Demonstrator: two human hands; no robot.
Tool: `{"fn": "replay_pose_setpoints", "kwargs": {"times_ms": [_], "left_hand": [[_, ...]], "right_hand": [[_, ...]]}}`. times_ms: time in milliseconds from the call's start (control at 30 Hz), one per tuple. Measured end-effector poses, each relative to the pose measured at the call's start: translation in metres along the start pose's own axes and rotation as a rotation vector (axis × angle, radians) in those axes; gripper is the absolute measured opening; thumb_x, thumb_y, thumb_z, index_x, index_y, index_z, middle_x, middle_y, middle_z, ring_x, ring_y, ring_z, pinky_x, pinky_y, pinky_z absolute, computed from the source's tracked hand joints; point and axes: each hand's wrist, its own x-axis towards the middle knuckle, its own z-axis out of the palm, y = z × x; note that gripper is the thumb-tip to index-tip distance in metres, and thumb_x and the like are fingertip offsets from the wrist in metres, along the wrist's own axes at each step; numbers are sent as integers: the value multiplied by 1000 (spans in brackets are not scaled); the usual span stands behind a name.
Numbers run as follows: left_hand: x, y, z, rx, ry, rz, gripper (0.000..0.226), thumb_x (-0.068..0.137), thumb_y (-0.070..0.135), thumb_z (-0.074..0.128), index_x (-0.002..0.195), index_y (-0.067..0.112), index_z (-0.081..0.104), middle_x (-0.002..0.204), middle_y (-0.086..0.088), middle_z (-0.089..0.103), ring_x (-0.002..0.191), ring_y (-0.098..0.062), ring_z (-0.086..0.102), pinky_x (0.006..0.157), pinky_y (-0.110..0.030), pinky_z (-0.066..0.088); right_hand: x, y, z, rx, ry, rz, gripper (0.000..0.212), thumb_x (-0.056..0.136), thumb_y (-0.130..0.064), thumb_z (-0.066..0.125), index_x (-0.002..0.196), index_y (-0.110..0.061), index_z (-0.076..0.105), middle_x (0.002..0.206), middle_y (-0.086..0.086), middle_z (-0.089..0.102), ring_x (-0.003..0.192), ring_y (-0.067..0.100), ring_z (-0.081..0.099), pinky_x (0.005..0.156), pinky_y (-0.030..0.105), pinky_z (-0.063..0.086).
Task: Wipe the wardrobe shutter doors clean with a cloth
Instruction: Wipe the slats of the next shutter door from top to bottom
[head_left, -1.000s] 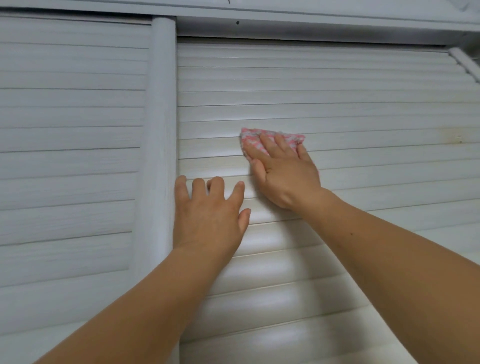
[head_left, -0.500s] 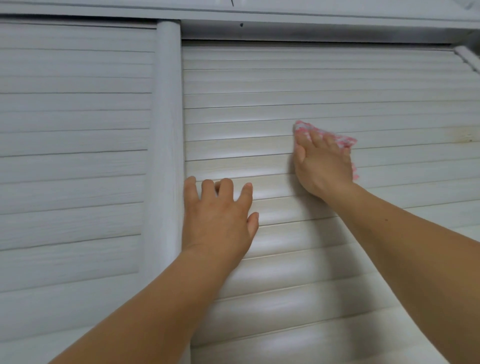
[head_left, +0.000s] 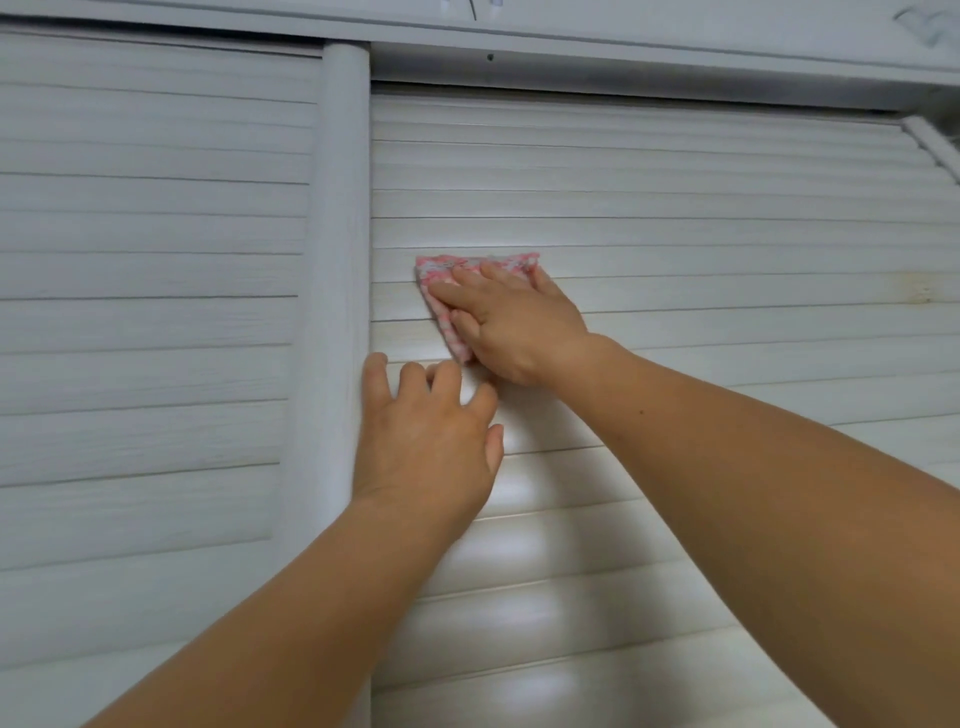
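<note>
Two white slatted shutter doors fill the view: the right shutter door (head_left: 701, 218) and the left shutter door (head_left: 150, 260), split by a round white post (head_left: 340, 260). My right hand (head_left: 511, 322) presses a pink and white checked cloth (head_left: 441, 273) flat against the right door's slats, fingers straight and pointing left. Most of the cloth is hidden under the palm. My left hand (head_left: 428, 436) rests flat on the same door just below, fingers spread, beside the post.
A white top rail (head_left: 623, 47) runs above both doors, with a dark gap under it. A faint yellowish stain (head_left: 917, 291) marks a slat at the far right. The right door's frame edge (head_left: 935, 150) shows at the upper right.
My right hand slid the cloth right along the slats, then back left toward the post. The left hand stayed pressed on the door.
</note>
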Motion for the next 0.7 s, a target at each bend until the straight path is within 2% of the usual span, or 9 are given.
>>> {"fn": "replay_pose_setpoints", "kwargs": {"times_ms": [33, 100, 167, 233, 367, 467, 533, 600, 700], "left_hand": [[0, 0, -3, 18, -40, -19, 48, 87, 42, 27, 118, 30, 61, 97, -5, 61, 88, -28, 55, 97, -52, 17], [-1, -1, -4, 20, -105, -21, 50, 94, 45, 21, 141, 34, 32, 122, -4, 50, 109, -28, 46, 102, -52, 7], [-1, 2, -6, 7, -123, -19, 53, 95, 49, 18, 146, 33, 15, 134, -5, 39, 119, -29, 37, 107, -53, 4], [-2, 4, -7, 11, -140, -33, 55, 95, 52, 17, 146, 34, 11, 136, -5, 35, 122, -29, 34, 109, -53, 2], [-3, 10, -8, -2, -147, -81, 56, 94, 53, 18, 146, 35, 11, 135, -5, 35, 124, -27, 32, 110, -53, -2], [-2, 16, -7, -77, -135, -140, 55, 94, 53, 21, 145, 34, 17, 135, -6, 35, 127, -26, 30, 110, -53, -4], [-1, 20, -4, -150, -99, -163, 54, 91, 49, 28, 141, 29, 33, 133, -7, 42, 127, -26, 35, 107, -53, -4], [1, 24, 2, -177, -54, -161, 51, 86, 45, 32, 124, 18, 55, 121, -9, 55, 118, -27, 48, 103, -55, 5], [5, 36, 9, -227, -2, -194, 44, 80, 37, 33, 102, 11, 61, 111, -10, 61, 109, -29, 56, 100, -56, 12]], "right_hand": [[-2, 7, 1, -21, 4, 22, 47, 103, -35, 18, 149, -39, 16, 158, -14, 10, 146, 12, 3, 116, 52, -2], [-9, 22, 2, -56, 26, 78, 47, 102, -36, 19, 149, -40, 14, 158, -13, 10, 146, 12, 4, 115, 53, 0], [-21, 44, 1, -78, 48, 156, 47, 102, -38, 20, 149, -40, 15, 158, -13, 11, 145, 12, 8, 113, 53, 4], [-34, 72, 0, -93, 65, 252, 47, 101, -38, 21, 148, -40, 17, 158, -13, 14, 145, 12, 12, 112, 51, 9], [-53, 120, -4, -164, 65, 435, 45, 99, -36, 23, 143, -36, 25, 154, -6, 26, 139, 18, 26, 105, 51, 21], [-45, 116, -1, -175, 40, 521, 47, 97, -32, 30, 143, -26, 26, 151, 5, 30, 137, 26, 29, 106, 55, 21], [-37, 98, 3, -141, 89, 464, 51, 97, -30, 33, 145, -19, 24, 152, 10, 28, 138, 29, 25, 107, 54, 20], [-30, 73, 9, -68, 124, 307, 47, 97, -27, 34, 143, -19, 29, 151, 11, 28, 139, 29, 24, 109, 47, 20], [-31, 45, 16, -18, 94, 99, 49, 99, -25, 31, 147, -26, 26, 156, 6, 20, 143, 27, 15, 113, 42, 13]]}}
